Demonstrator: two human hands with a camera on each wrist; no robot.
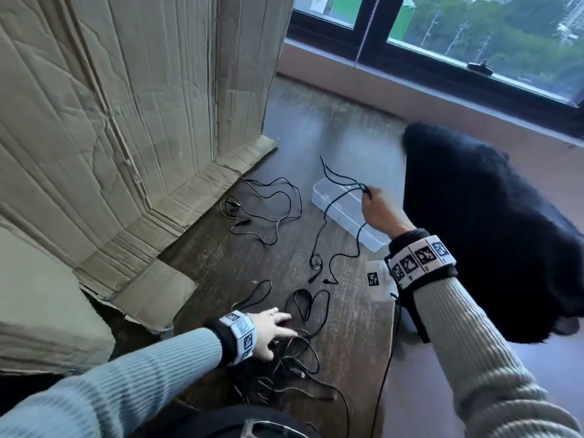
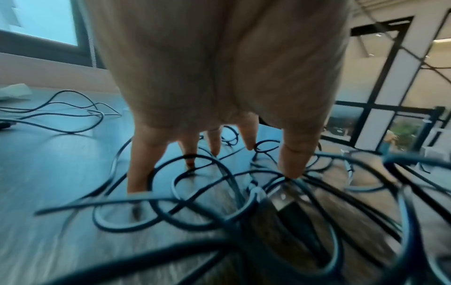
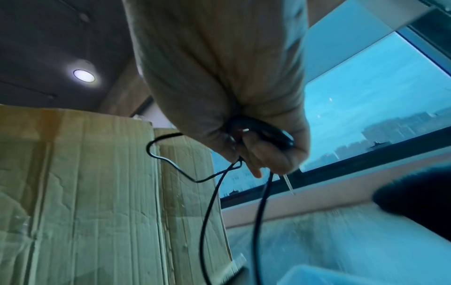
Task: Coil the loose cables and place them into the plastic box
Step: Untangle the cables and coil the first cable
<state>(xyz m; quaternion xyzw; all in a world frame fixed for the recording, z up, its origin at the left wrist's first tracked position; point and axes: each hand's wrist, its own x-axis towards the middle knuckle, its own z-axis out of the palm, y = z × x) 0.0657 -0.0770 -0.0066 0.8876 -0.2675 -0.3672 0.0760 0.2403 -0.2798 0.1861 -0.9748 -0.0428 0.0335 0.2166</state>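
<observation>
Held cable (image 1: 328,222): thin, black, and I see it hanging in long loose strands from my right hand (image 1: 380,213), its plug ends lying on the desk (image 1: 347,327) near the box.
Right hand: raised over the plastic box (image 1: 344,213); the wrist view shows the fingers (image 3: 268,154) curled round a bunched loop of that cable.
Plastic box: clear, long and shallow, lying on the desk with its top open, beside a black furry cushion (image 1: 474,216).
Loose pile (image 1: 294,358): a tangle of dark cables at the near edge of the desk.
Left hand (image 1: 271,330): fingers (image 2: 144,164) spread and straight, tips down among that pile, gripping nothing I can see.
Far cable (image 1: 265,210): another black one sprawled by the cardboard sheet (image 1: 110,121).
</observation>
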